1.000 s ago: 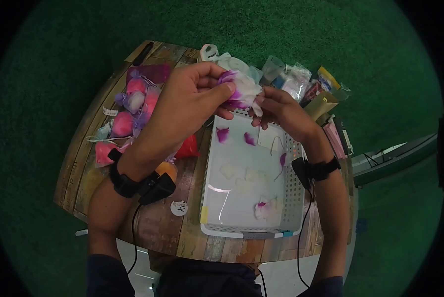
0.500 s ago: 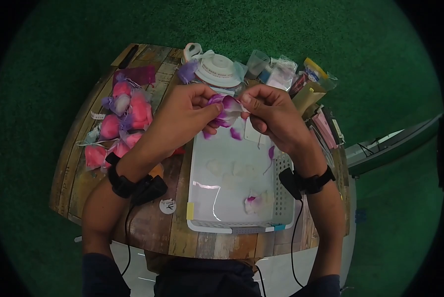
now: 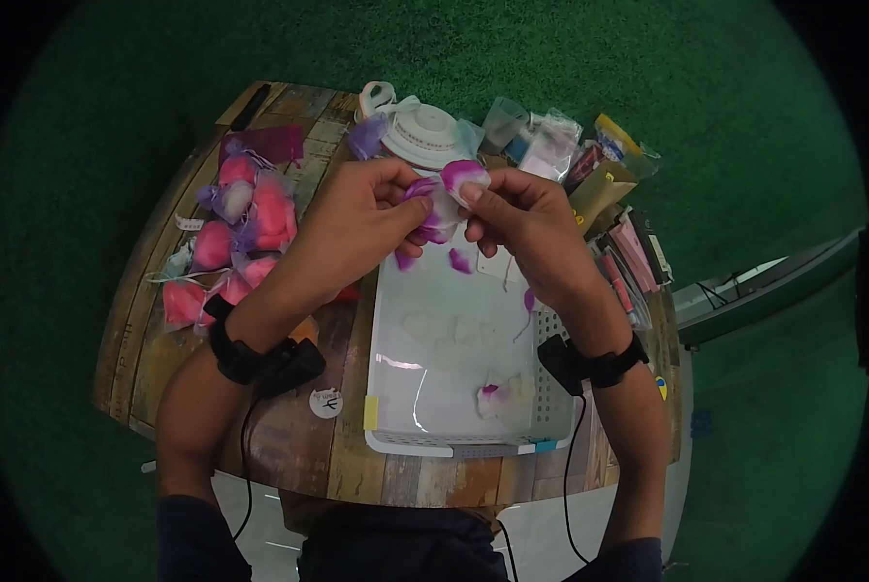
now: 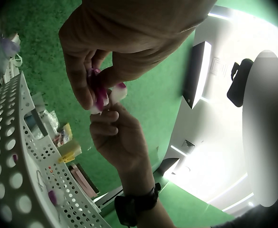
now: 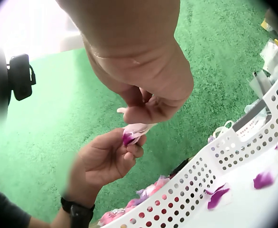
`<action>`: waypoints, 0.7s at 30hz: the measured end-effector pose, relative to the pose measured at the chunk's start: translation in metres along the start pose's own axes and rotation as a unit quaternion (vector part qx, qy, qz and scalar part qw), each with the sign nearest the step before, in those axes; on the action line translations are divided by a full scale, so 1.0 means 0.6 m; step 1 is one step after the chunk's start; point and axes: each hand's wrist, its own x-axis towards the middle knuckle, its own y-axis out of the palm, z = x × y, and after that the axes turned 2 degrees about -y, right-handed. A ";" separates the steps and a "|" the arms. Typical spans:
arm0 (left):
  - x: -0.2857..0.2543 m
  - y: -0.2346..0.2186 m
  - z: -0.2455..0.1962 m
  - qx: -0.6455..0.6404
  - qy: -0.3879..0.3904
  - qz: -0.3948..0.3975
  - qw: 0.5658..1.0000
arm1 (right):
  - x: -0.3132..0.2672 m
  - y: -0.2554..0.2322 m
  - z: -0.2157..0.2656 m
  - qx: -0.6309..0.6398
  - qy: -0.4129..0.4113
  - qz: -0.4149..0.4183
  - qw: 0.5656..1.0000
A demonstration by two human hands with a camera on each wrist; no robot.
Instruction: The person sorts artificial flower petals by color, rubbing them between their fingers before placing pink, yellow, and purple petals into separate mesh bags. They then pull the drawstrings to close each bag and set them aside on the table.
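Above the far end of a white perforated basket point(image 3: 493, 450), my left hand point(image 3: 362, 218) holds a cluster of purple-and-white petals point(image 3: 441, 217) between thumb and fingers. Close beside it, my right hand point(image 3: 536, 215) pinches a single white petal with a purple edge point(image 3: 465, 176), thumb in front. This petal overlaps the cluster's top in the head view. In the left wrist view, the purple petals point(image 4: 99, 90) show between the left thumb and fingers. On the basket floor lie purple petals point(image 3: 461, 261) and a white-and-purple petal piece point(image 3: 505, 396).
Sheer drawstring bags with pink contents point(image 3: 273, 213) cover the table's left side. A ribbon roll point(image 3: 430, 131) sits behind the basket, with plastic packets point(image 3: 556, 141) and an open brown box point(image 3: 604, 189) at the back right. A round label point(image 3: 326, 403) lies left of the basket.
Both hands have come lower in the head view, which has itself shifted. The right hand has turned, and a separate purple-edged petal now stands up between its thumb and fingers.
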 end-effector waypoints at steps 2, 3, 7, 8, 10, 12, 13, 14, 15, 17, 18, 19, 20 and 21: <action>0.002 -0.003 0.002 -0.002 0.001 -0.002 1.000 | -0.003 0.000 0.011 -0.005 -0.015 -0.008 1.000; 0.003 -0.004 0.001 -0.009 0.006 0.003 1.000 | -0.009 -0.001 0.021 -0.033 -0.014 0.013 0.999; 0.000 -0.008 -0.005 -0.013 0.012 0.047 0.999 | -0.014 0.004 0.044 -0.183 -0.007 0.068 0.981; -0.002 -0.006 -0.010 -0.014 0.011 0.049 0.999 | -0.015 0.006 0.046 -0.183 -0.006 0.067 0.981; -0.008 0.002 -0.018 -0.006 -0.006 0.074 0.997 | -0.016 0.009 0.048 -0.212 0.008 0.056 0.976; -0.010 0.005 -0.018 0.000 -0.001 0.083 0.997 | -0.012 0.005 0.045 -0.199 0.015 0.054 0.978; -0.011 0.006 -0.018 0.006 0.005 0.090 0.996 | -0.011 0.003 0.042 -0.187 0.021 0.054 0.981; -0.011 0.007 -0.017 0.005 0.005 0.090 0.996 | -0.011 0.001 0.038 -0.188 0.021 0.055 0.980; -0.011 0.008 -0.016 0.005 0.005 0.085 0.996 | -0.010 0.000 0.032 -0.180 0.021 0.051 0.982; -0.010 0.007 -0.015 0.005 0.005 0.081 0.997 | -0.010 -0.004 0.024 -0.173 0.022 0.048 0.983; -0.009 0.005 -0.014 0.015 0.005 0.087 0.996 | -0.010 -0.006 0.023 -0.177 0.012 0.054 0.983; -0.008 0.003 -0.014 0.025 0.006 0.094 0.995 | -0.010 -0.007 0.021 -0.181 0.002 0.060 0.982; -0.009 0.003 -0.013 0.024 0.006 0.094 0.995 | -0.010 -0.008 0.019 -0.182 0.002 0.060 0.982; -0.010 0.003 -0.013 0.015 0.011 0.093 0.996 | -0.010 -0.008 0.018 -0.189 0.001 0.063 0.980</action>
